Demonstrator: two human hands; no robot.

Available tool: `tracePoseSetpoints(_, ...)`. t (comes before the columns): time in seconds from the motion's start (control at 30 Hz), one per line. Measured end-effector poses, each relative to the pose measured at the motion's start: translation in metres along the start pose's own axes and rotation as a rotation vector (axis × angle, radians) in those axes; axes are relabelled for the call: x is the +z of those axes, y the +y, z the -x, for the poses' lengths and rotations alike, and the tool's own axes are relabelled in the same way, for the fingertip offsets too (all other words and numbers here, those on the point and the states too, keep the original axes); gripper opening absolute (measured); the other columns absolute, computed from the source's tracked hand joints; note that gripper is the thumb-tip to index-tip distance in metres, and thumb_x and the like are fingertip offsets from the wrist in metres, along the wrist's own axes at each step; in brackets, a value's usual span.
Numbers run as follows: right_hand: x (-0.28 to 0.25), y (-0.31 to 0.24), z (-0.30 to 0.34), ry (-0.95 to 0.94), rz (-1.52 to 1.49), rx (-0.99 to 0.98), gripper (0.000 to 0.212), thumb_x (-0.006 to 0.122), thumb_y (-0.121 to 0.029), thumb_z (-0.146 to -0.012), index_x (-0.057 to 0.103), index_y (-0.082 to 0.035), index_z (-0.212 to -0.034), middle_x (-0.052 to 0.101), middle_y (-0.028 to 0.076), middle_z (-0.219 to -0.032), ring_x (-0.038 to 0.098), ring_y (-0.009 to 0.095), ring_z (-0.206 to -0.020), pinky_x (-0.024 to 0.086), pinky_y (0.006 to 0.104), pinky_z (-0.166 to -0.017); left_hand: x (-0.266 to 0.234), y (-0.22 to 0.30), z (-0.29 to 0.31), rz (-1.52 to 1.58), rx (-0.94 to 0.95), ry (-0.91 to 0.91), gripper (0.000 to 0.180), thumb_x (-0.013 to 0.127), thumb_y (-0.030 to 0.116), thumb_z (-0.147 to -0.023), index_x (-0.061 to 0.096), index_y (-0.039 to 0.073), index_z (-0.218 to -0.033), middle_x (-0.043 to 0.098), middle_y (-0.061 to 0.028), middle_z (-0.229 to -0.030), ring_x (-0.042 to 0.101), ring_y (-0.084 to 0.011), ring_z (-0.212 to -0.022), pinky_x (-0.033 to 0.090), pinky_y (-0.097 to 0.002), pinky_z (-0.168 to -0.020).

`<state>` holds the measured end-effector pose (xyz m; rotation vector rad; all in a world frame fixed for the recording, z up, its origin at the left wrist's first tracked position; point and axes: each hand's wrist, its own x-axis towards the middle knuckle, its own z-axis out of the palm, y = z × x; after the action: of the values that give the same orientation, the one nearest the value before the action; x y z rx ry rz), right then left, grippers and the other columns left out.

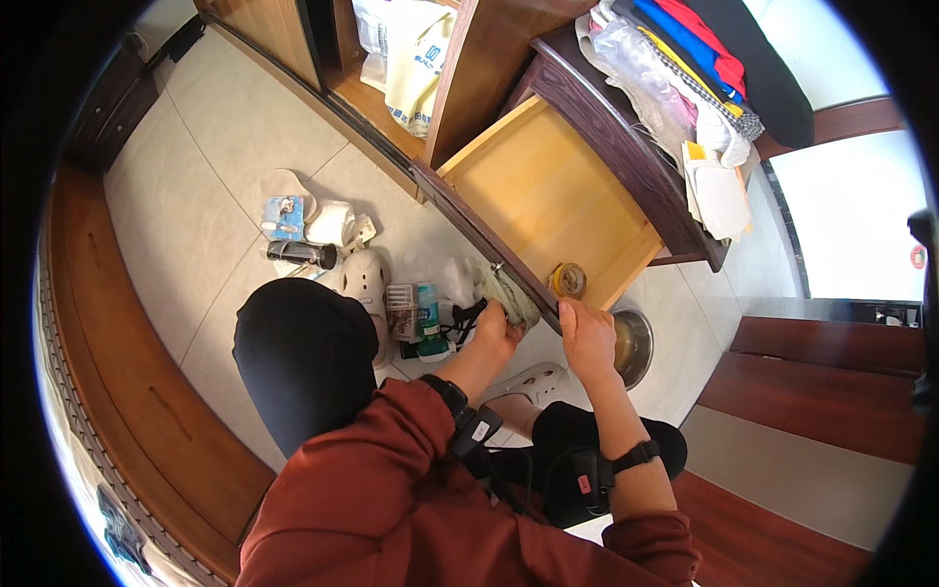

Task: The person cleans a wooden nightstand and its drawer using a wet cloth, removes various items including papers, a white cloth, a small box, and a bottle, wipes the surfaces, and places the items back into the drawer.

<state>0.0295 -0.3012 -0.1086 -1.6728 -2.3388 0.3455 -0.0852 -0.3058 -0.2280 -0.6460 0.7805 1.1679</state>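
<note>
While right hand (589,339) grips drawer (543,181), knuckles up | left hand (497,336) holds cloth (505,292)

Wears a rust-red top (337,479) across the lower middle of the frame, with loose, creased sleeves (416,416) ending short of the wrists. Continues in plain black trousers (303,357), rounded at the knee left of centre. Carries a black strap (636,457) and a black box (587,484) with a small red label at lower right, plus a dark, white-labelled module (477,430) near centre. Ends in a pale, perforated clog (533,383).
</note>
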Motion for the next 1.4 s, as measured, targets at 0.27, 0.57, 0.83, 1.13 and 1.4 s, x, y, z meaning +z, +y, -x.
tracePoseSetpoints(0.27, 0.005, 0.001, -0.003, 0.033, 0.051, -0.033, 0.026, 0.045, -0.029, -0.091, 0.062, -0.009, -0.085, 0.060, 0.009, -0.072, 0.056, 0.028, -0.069, 0.039, 0.0385, -0.072, -0.031, 0.109, -0.040, 0.122, 0.287, -0.040, 0.038, 0.039, 0.039, -0.092, 0.052, 0.012, -0.115, 0.057, -0.0053, -0.111, 0.055, -0.0232, -0.099, 0.046, -0.0404, -0.084)
tracePoseSetpoints(0.57, 0.005, -0.003, -0.003, 0.051, 0.055, -0.015, 0.022, 0.050, -0.026, -0.087, 0.062, -0.009, -0.081, 0.061, 0.009, -0.072, 0.057, 0.029, -0.070, 0.040, 0.0382, -0.071, 0.000, -0.049, 0.017, -0.281, 0.084, -0.060, 0.042, 0.031, 0.039, -0.094, 0.041, 0.011, -0.122, 0.044, -0.0060, -0.125, 0.045, -0.0217, -0.111, 0.039, -0.0383, -0.093)
tracePoseSetpoints(0.83, 0.003, -0.001, -0.006, 0.036, -0.016, -0.027, 0.020, 0.051, -0.025, -0.086, 0.060, -0.008, -0.083, 0.061, 0.009, -0.075, 0.057, 0.028, -0.072, 0.040, 0.0382, -0.071, 0.027, -0.034, 0.027, -0.023, 0.013, 0.042, 0.039, 0.033, 0.033, -0.092, 0.047, 0.006, -0.117, 0.051, -0.0088, -0.119, 0.047, -0.0247, -0.110, 0.035, -0.0396, -0.097)
tracePoseSetpoints(1.13, 0.000, -0.002, -0.008, -0.001, -0.012, -0.042, 0.020, 0.048, -0.020, -0.088, 0.061, -0.006, -0.085, 0.059, 0.012, -0.073, 0.056, 0.031, -0.072, 0.040, 0.0393, -0.071, 0.030, 0.016, -0.002, 0.018, -0.152, -0.161, 0.038, 0.031, 0.030, -0.093, 0.046, 0.007, -0.121, 0.050, -0.0115, -0.122, 0.047, -0.0298, -0.111, 0.036, -0.0463, -0.096)
tracePoseSetpoints(1.4, 0.006, 0.000, -0.001, 0.022, 0.053, -0.010, 0.026, 0.045, -0.029, -0.090, 0.059, -0.008, -0.084, 0.060, 0.012, -0.074, 0.057, 0.032, -0.070, 0.042, 0.0416, -0.066, 0.006, -0.063, 0.041, -0.311, -0.326, -0.260, 0.037, 0.029, 0.030, -0.094, 0.044, 0.011, -0.122, 0.051, -0.0055, -0.121, 0.050, -0.0201, -0.109, 0.040, -0.0367, -0.093)
